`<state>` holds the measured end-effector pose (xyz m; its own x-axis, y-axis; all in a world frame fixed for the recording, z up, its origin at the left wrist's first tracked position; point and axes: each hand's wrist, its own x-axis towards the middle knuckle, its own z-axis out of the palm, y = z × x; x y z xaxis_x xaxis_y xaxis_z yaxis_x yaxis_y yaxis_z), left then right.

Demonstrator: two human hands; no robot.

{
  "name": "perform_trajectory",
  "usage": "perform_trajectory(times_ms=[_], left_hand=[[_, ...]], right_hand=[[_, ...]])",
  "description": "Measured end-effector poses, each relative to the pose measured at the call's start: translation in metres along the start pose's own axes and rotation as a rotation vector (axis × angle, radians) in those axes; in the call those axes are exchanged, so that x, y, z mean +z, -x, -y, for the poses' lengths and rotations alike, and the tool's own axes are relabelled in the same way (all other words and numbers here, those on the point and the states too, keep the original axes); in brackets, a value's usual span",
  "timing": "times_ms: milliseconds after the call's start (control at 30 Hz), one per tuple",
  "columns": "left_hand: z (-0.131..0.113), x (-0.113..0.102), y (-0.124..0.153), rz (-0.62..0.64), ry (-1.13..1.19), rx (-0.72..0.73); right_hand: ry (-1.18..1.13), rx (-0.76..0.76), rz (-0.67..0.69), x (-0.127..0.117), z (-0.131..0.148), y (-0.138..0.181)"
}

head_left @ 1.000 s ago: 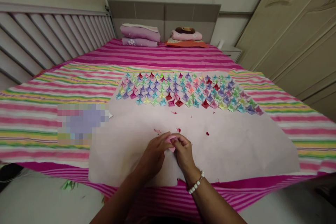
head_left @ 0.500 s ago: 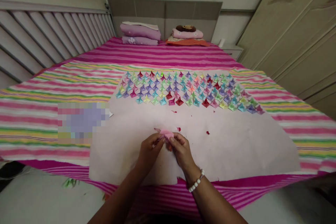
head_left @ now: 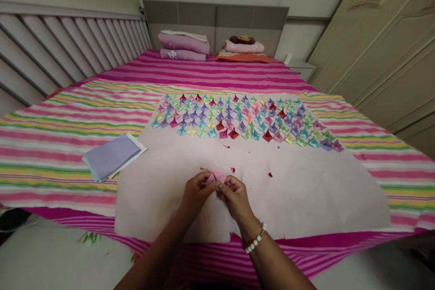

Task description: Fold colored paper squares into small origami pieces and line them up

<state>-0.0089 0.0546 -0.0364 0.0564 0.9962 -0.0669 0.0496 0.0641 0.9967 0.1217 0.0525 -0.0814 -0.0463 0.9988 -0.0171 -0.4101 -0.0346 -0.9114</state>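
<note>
Left hand: your left hand (head_left: 195, 192) is curled, with thumb and fingertips pinched on the left side of the pink paper (head_left: 216, 176).
Right hand: your right hand (head_left: 236, 197) is curled the same way and pinches the paper's right side; your fingertips nearly meet over it. A bracelet (head_left: 255, 238) of white beads sits on that wrist.
Pink paper: you hold it between both hands, low over the near middle of the sheet (head_left: 306, 199). It is partly folded; its exact shape is too small to tell.
Sheet: pale paper spread on the bedspread (head_left: 50, 145), its near edge at the edge of the bed.
On the sheet, far part: folded pieces (head_left: 244, 120) in many colours, set close together in rows.
On the sheet, near your hands: a few red scraps (head_left: 269, 174).
Left of the sheet: a stack (head_left: 112, 156) of flat papers, lilac on top, its corner just touching the sheet's edge.
Head of the bed: pillows (head_left: 183, 45), well apart from your hands.
</note>
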Motion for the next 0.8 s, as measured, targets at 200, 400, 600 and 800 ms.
perform_trajectory(times_ms=[200, 400, 600, 800], left_hand=[[-0.002, 0.004, -0.006, -0.049, 0.053, 0.05], [-0.006, 0.003, -0.007, -0.02, 0.06, 0.009], [0.0, 0.003, -0.013, -0.067, -0.028, 0.035], [0.003, 0.002, -0.014, -0.086, -0.044, 0.063]], right_hand=[[0.005, 0.021, 0.009, 0.001, 0.001, 0.0], [0.054, 0.068, 0.058, 0.002, 0.004, 0.001], [0.058, 0.104, 0.068, 0.003, 0.006, 0.002], [0.069, 0.123, 0.12, 0.002, 0.004, 0.003]])
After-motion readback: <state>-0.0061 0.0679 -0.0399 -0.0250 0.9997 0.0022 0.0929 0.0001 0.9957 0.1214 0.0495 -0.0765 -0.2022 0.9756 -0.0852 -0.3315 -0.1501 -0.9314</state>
